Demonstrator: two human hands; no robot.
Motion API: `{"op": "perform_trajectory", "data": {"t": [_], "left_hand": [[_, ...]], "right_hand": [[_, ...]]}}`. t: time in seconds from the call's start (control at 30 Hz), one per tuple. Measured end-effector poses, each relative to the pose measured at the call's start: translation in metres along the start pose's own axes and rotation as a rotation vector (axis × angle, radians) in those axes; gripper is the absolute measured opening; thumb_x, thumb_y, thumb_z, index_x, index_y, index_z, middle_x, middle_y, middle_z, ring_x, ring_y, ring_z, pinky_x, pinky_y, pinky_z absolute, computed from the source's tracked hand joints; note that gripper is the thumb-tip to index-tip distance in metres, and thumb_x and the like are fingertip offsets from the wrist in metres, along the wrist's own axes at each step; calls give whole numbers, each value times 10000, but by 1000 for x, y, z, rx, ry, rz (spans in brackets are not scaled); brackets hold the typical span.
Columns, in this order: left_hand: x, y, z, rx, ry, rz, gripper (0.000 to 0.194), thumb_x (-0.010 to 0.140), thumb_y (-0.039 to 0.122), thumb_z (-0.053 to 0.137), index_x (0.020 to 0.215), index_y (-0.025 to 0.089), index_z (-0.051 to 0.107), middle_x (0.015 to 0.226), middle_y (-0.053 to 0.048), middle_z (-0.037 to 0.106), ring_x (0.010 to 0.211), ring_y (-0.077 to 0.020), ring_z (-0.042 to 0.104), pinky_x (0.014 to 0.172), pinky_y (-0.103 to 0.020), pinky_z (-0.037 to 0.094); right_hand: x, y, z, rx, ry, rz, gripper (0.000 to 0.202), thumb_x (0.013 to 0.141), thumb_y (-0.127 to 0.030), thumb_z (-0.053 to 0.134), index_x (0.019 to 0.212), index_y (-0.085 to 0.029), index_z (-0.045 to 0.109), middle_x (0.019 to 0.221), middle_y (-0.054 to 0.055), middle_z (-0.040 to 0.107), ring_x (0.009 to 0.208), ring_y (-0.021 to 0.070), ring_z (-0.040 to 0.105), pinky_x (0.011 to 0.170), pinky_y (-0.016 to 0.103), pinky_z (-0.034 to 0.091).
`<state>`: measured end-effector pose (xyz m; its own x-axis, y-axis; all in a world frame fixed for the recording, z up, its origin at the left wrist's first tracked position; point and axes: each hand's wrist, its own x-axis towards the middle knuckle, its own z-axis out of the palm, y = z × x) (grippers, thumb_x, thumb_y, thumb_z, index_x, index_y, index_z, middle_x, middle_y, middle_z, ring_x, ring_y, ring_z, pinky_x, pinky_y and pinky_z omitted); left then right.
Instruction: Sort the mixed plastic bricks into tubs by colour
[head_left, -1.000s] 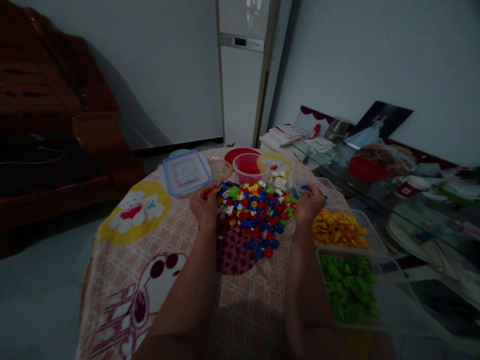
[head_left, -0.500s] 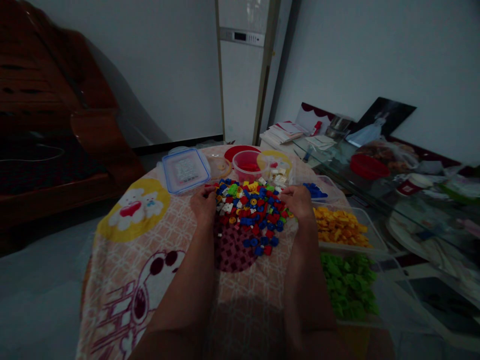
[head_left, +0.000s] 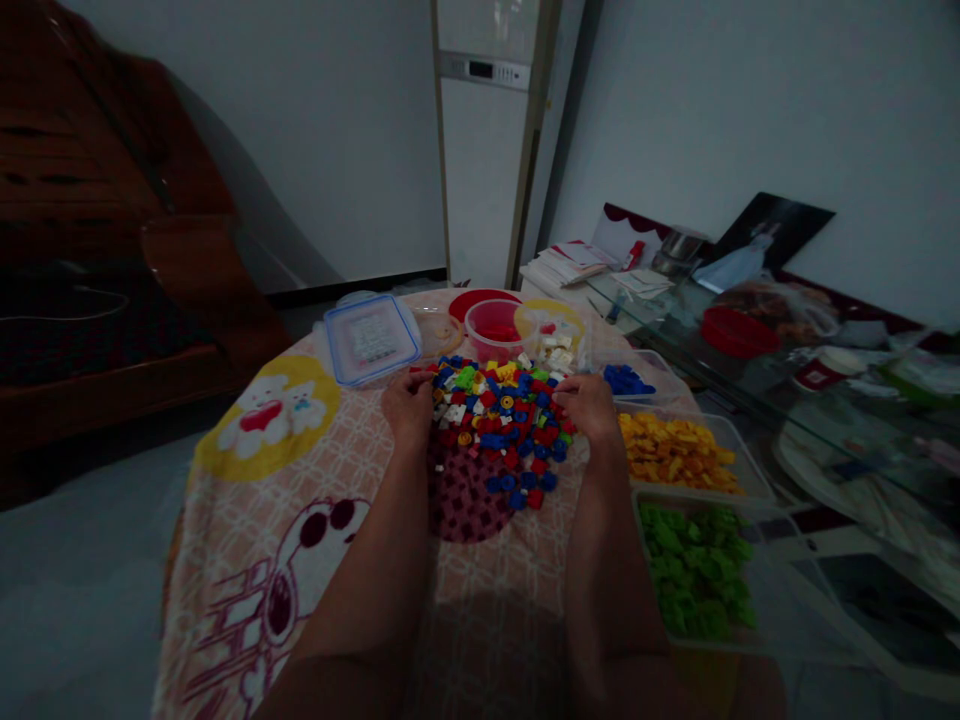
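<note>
A heap of small mixed-colour plastic bricks (head_left: 499,410) lies on the patterned tablecloth (head_left: 360,440). At the heap's left edge is my left hand (head_left: 409,402), its fingers closed at a red piece; what they grip is too small to make out. My right hand (head_left: 589,402) touches the right edge of the heap with thumb and fingertips together, and anything between them is hidden. Behind the heap stands a clear round tub (head_left: 496,345) with red pieces. White pieces (head_left: 557,354) sit at its right.
On the right are containers of blue pieces (head_left: 626,380), yellow pieces (head_left: 675,452) and green pieces (head_left: 694,570). A blue-rimmed lid (head_left: 373,341) lies at the back left. Beyond the table's right side stands a cluttered glass table (head_left: 675,330).
My right hand has moved slightly left, further over the heap's edge, uncovering more of the yellow and green containers. My left hand has hardly moved.
</note>
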<state>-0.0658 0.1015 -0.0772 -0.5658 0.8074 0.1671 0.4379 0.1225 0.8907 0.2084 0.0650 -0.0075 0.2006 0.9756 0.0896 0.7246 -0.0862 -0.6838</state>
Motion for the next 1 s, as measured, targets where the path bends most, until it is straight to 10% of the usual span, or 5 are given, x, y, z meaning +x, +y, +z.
{"op": "perform_trajectory", "data": {"t": [0.43, 1.0], "left_hand": [[-1, -1, -1, 10, -6, 25, 263, 779, 182, 632, 948, 215, 831, 1016, -53, 812, 995, -248, 733, 974, -368, 555], [-4, 5, -3, 35, -21, 30, 290, 811, 188, 602, 982, 206, 835, 1044, -65, 810, 1001, -248, 736, 974, -365, 551]], "right_hand": [[15, 22, 4, 329, 683, 142, 408, 770, -199, 575, 1117, -120, 775, 992, 120, 787, 866, 249, 741, 826, 358, 599], [11, 20, 0, 177, 757, 113, 502, 803, -129, 487, 1231, -130, 748, 1398, 202, 598, 1279, 307, 601, 1050, 455, 537]]}}
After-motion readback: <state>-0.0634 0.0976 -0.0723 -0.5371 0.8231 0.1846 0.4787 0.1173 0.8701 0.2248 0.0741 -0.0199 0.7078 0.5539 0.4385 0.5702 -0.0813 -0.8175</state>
